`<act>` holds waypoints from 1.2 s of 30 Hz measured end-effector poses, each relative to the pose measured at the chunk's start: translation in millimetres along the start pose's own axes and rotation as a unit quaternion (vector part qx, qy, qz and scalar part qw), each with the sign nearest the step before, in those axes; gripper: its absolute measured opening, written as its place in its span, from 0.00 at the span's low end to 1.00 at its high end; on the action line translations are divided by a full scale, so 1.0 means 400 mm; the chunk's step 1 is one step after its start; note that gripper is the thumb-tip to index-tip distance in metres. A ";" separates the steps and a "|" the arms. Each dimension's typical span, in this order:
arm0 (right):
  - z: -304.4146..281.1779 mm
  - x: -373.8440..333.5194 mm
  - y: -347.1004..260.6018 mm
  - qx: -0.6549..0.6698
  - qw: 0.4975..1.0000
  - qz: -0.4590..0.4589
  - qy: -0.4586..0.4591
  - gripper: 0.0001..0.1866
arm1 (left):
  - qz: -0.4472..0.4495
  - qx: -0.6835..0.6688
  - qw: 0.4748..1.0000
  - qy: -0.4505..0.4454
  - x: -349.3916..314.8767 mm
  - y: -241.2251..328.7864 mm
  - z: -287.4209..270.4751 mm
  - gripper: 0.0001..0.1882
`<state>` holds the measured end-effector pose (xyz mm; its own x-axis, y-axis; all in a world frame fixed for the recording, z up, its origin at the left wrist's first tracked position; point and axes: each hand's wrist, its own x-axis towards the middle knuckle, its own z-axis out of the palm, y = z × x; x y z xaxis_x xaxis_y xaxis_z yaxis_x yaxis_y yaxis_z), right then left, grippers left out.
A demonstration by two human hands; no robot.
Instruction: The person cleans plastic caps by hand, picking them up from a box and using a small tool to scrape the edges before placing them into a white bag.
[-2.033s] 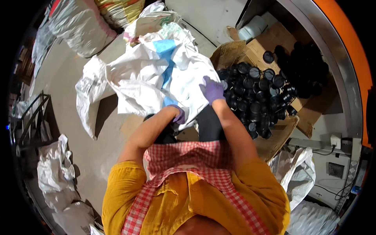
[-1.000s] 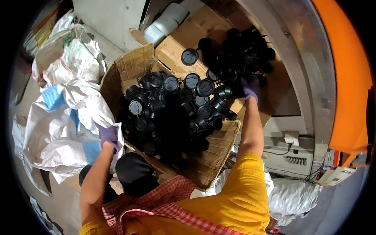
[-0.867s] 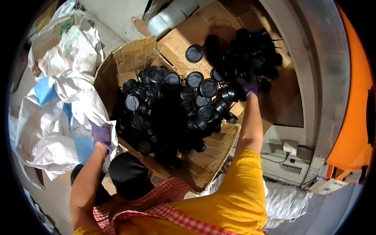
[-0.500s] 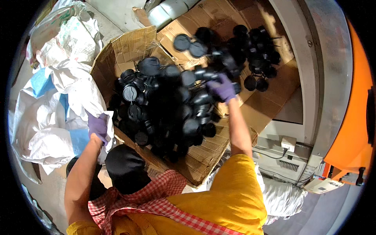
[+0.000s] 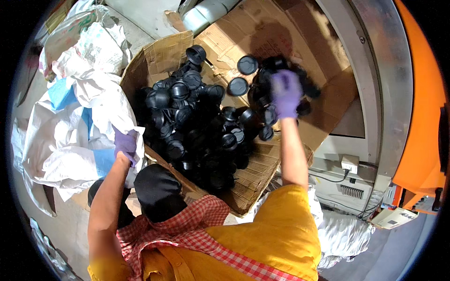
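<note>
Black plastic caps (image 5: 197, 126) — round, moulded, to judge by looks light, stiff and a little slick under gloves — lie heaped in an open cardboard box (image 5: 157, 58), far too many to count, with about a dozen loose on the flattened cardboard (image 5: 300, 42) beyond. One purple-gloved right hand (image 5: 286, 93) reaches onto that loose cluster, its fingers curled down, though whether they pinch a cap I cannot tell — a rim would be the natural hold. One left hand (image 5: 125, 144) presses closed on the white woven sack (image 5: 70, 136) beside the box.
</note>
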<state>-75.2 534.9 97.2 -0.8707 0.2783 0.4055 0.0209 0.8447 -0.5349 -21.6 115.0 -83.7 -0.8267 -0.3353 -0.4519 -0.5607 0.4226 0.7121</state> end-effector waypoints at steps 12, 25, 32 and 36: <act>0.130 -0.145 0.208 -0.256 0.874 0.198 -0.361 0.41 | -0.004 0.007 0.999 -0.041 0.002 0.032 0.002 0.37; 0.120 -0.403 0.038 -0.039 0.936 0.216 -0.275 0.31 | 0.048 0.246 0.937 -0.243 -0.075 0.132 -0.177 0.53; 0.155 -0.487 -0.238 0.114 0.990 -0.081 -0.035 0.17 | 0.115 0.435 0.883 -0.136 -0.136 0.052 -0.422 0.33; 0.271 -0.511 -0.556 0.164 0.936 -0.278 -0.138 0.14 | 0.165 0.602 0.726 -0.286 -0.146 -0.048 -0.411 0.26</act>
<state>44.9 240.6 52.7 -0.7970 -0.3300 0.5059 -0.5861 0.6251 -0.5156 45.5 -11.7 17.3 -0.6165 0.2113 -0.7585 0.3230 0.9464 0.0010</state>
